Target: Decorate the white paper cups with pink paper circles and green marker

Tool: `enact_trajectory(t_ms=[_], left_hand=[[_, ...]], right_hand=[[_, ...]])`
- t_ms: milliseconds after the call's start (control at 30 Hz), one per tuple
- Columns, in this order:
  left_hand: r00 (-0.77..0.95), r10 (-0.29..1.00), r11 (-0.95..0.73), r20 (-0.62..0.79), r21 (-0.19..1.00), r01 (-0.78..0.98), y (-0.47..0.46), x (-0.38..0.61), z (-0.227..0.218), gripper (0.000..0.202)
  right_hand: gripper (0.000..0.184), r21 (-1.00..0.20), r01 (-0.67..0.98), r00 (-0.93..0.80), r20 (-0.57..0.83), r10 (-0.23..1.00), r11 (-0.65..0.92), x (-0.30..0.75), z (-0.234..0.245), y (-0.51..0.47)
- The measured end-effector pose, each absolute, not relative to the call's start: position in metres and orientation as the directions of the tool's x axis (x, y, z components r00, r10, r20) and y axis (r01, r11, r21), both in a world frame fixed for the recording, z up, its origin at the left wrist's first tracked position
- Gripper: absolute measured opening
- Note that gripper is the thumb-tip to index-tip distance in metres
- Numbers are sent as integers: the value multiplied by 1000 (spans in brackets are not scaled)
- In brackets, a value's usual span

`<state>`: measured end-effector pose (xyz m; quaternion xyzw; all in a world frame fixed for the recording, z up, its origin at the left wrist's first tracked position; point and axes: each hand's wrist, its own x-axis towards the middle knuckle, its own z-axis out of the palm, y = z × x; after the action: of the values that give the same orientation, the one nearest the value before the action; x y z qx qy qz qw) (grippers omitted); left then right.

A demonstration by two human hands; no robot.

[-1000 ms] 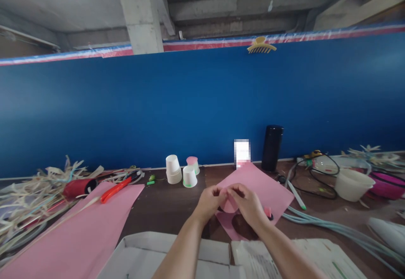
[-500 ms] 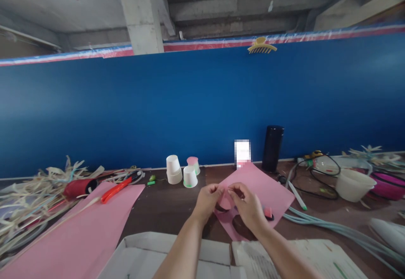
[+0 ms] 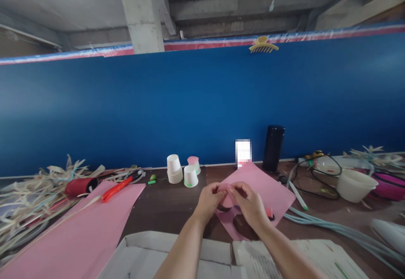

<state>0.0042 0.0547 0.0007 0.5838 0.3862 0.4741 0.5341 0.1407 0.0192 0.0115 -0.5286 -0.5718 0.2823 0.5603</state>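
Note:
Both my hands meet over the middle of the table, fingertips pinched on a small pink paper piece [image 3: 226, 202] with a rounded lower edge. My left hand [image 3: 209, 201] grips its left side and my right hand [image 3: 248, 203] its right side; the fingers partly cover it. Underneath lies a pink paper sheet [image 3: 272, 190] with dark round cut-outs. A small pinkish-red item with a black edge [image 3: 269, 213] rests on the sheet beside my right hand. To the left stand upside-down white paper cups [image 3: 190, 176], and one cup [image 3: 193, 164] has a pink top.
A black cylinder [image 3: 274, 148] stands by the blue partition [image 3: 202, 102]. On the left, pink paper [image 3: 76, 232] carries a red-orange tool [image 3: 116, 189] near tangled strips [image 3: 31, 203]. An open white box [image 3: 142, 245] sits in front. Cords [image 3: 335, 224] and a white bucket [image 3: 355, 185] are right.
My fingers have shifted slightly on the small pink paper piece, my right fingertips lying closer along its top. The view has moved very slightly; the other things stay put.

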Motion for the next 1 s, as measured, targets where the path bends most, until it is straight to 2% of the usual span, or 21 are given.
enact_trajectory(t_ms=[133, 200, 267, 367, 467, 567, 633, 733, 800, 900, 1000], left_hand=[[206, 972, -106, 117, 992, -64, 58, 4, -3, 25], [172, 980, -91, 101, 994, -65, 60, 4, -7, 25], [143, 984, -105, 110, 994, -43, 62, 3, -10, 25], [135, 981, -137, 137, 991, -8, 64, 2, -13, 26], [125, 982, -144, 141, 989, 17, 64, 1, -13, 28], [113, 983, -150, 147, 988, 24, 64, 0, -12, 28], [109, 982, -156, 154, 988, 11, 64, 0, -11, 27], [90, 983, -161, 160, 987, 5, 64, -1, -10, 27], [77, 985, -155, 155, 988, -2, 64, -2, -10, 28], [70, 989, -128, 128, 992, -10, 64, -2, -9, 29], [80, 990, -119, 120, 993, -22, 63, -2, -8, 29]], right_hand=[[34, -906, 309, 195, 359, 913, 291, 149, 18, 21], [36, -872, 394, 255, 408, 877, 291, 162, 26, 23], [36, -795, 554, 267, 453, 851, 249, 179, 36, 25], [35, -620, 782, 206, 350, 914, 62, 207, 47, 24], [48, -431, 900, 161, 198, 967, -62, 226, 41, 21], [51, -371, 927, 113, 120, 986, -61, 233, 23, 22], [42, -371, 928, 87, 125, 988, -35, 234, 11, 24], [21, -432, 902, 80, 150, 985, -7, 230, 7, 25], [17, -588, 808, 75, 140, 987, 23, 225, 15, 24], [25, -862, 491, -11, 139, 990, 127, 214, 33, 17], [33, -943, 220, -175, 215, 961, 251, 205, 48, 10]])
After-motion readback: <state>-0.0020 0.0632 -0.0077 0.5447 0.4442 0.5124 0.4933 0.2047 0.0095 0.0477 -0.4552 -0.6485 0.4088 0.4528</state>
